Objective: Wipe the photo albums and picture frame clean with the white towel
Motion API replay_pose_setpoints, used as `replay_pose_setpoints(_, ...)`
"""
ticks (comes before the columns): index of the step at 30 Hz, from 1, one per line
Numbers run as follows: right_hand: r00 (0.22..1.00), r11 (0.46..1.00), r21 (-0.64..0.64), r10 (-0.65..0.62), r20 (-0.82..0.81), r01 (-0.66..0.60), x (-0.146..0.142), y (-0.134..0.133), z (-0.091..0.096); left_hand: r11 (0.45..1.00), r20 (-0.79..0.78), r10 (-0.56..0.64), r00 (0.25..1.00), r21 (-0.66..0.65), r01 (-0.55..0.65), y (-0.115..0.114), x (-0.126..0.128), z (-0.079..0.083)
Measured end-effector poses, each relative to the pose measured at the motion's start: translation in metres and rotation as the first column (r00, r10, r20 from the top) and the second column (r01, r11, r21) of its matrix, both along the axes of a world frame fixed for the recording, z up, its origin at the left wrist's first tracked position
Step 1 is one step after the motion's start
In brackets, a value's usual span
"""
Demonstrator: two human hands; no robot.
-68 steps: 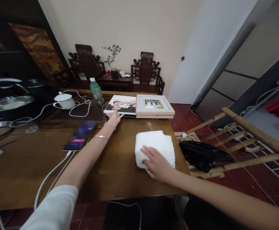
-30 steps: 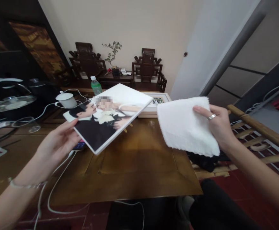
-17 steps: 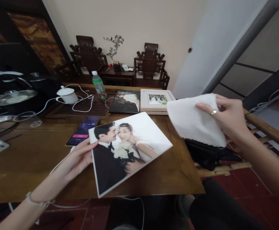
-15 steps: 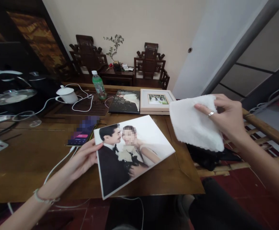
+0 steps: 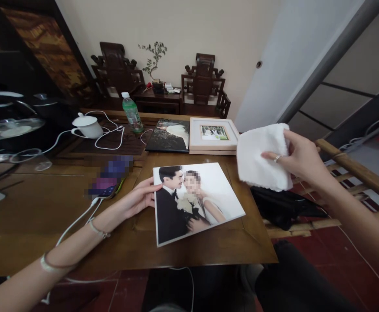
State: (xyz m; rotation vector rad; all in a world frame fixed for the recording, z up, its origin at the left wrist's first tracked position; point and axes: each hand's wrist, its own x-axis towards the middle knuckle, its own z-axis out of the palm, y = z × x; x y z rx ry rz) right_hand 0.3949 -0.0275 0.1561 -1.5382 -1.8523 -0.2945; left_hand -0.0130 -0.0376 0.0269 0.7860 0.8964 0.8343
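A white photo panel [image 5: 205, 186] showing a couple lies nearly flat on the wooden table [image 5: 46, 216], near its front edge. My left hand [image 5: 137, 200] grips the panel's left edge, fingers curled on it. My right hand [image 5: 298, 158] is raised above the table's right side, pinching a folded white cloth [image 5: 263, 158] that hangs clear of the panel. A ring shows on that hand.
Further back lie a dark photo panel [image 5: 170, 135] and a light wooden picture frame [image 5: 213, 135]. A phone [image 5: 109, 180] on a white cable, a white lidded cup [image 5: 86, 125] and a green bottle [image 5: 131, 112] stand left. A black bag [image 5: 283, 206] rests on a bamboo chair [image 5: 355, 173] at right.
My left hand lifted the white photo panel from the back of the table, brought it toward me and lowered it. My right hand picked the cloth up off the table.
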Motion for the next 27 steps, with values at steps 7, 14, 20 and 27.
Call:
replay_pose_setpoints(7, 0.883, 0.952, -0.121, 0.308, 0.354, -0.283, -0.036, -0.019, -0.050, 1.000, 0.031, -0.023, 0.999, 0.002, 0.023, 0.022, -0.002, -0.006)
replay_pose_setpoints(14, 0.584, 0.716, -0.447, 0.697, 0.415, -0.537, -0.085, -0.056, -0.113, 0.997, -0.183, 0.068, 0.981, 0.048, -0.060, 0.035, 0.000, -0.003)
replay_pose_setpoints(20, 0.657, 0.725, -0.544, 0.658, 0.366, -0.423, -0.093, -0.044, -0.113, 0.964, -0.415, 0.218, 0.883, 0.231, -0.130, 0.047, 0.007, -0.009)
replay_pose_setpoints(27, 0.684, 0.752, -0.553, 0.615, 0.392, -0.359, -0.092, -0.028, -0.118, 0.780, -0.644, 0.377, 0.665, 0.609, 0.147, 0.056, 0.008, -0.030)
